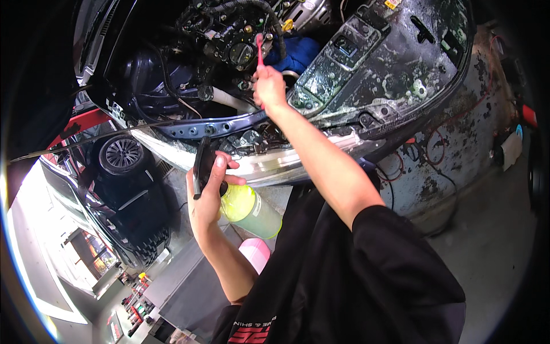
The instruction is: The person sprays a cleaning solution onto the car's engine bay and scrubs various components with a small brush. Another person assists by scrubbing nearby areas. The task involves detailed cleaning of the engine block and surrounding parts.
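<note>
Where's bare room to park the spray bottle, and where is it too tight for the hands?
Free: the flat wet cover right of the right hand, up to the bay edge. Crowded: the hoses and blue rag around the red brush. The left hand holds the bottle outside the bumper.

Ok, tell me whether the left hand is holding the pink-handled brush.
No: the left hand grips a spray bottle of yellow-green liquid, while the right hand holds the pink-handled brush in the engine bay.

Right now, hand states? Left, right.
Left hand: closed around a spray bottle of yellow-green liquid.
Right hand: closed on a red-handled brush in the engine bay.
</note>
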Motion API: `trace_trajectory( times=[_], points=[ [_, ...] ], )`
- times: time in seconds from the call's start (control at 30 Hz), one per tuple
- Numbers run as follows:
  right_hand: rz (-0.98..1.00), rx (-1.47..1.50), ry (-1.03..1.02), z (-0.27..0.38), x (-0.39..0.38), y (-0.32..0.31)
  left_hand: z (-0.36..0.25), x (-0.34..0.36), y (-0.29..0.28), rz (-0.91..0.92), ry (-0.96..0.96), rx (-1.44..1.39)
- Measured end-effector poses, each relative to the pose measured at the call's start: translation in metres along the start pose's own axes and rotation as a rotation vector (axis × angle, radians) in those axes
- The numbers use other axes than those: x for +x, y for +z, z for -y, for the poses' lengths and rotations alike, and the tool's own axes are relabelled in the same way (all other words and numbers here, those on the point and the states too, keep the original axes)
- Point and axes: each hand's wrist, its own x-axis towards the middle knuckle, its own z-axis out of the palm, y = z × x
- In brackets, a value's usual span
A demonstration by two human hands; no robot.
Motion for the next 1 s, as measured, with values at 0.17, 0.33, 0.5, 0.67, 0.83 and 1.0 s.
trace_trajectory(
  times=[0.17,0.33,0.5,0.67,0.83,1.0],
  points=[
    [0.002,-0.322,-0.183,0.015,-0.02,-0.037,0.001,0.002,0.0,0.014,0.012,-0.012],
    [0.003,-0.468,-0.37,0.015,-0.002,-0.049,0.003,0.001,0.003,0.026,0.002,0.006],
    [0.094,-0.499,-0.35,0.035,0.004,-0.053,0.002,-0.002,0.006,0.02,0.02,0.018],
    [0.003,-0.261,-0.235,0.007,-0.015,-0.023,0.007,-0.004,0.0,-0.003,0.03,-0.03],
    [0.162,0.236,0.219,0.011,0.007,-0.015,0.016,-0.013,-0.009,-0.052,-0.032,-0.051],
    [0.037,-0.073,-0.048,-0.011,-0.003,-0.015,0.027,-0.016,-0.013,-0.029,-0.017,-0.049]
  ],
)
